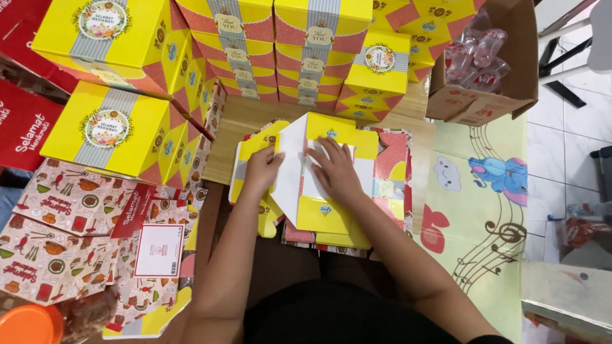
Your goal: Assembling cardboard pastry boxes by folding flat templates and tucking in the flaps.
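A flat yellow and white cardboard box blank (299,185) lies on a stack of similar unfolded blanks (392,172) in front of me. My left hand (261,169) grips a raised white side flap at its left edge. My right hand (335,169) lies flat, palm down, on the white inner panel, fingers spread and pressing it.
Finished yellow boxes (306,51) are stacked in rows behind, with two bigger ones (108,130) at the left. Flat patterned blanks (70,229) lie at lower left beside an orange lid (29,325). A brown carton (484,64) holding plastic cups stands at upper right on a cartoon mat (484,210).
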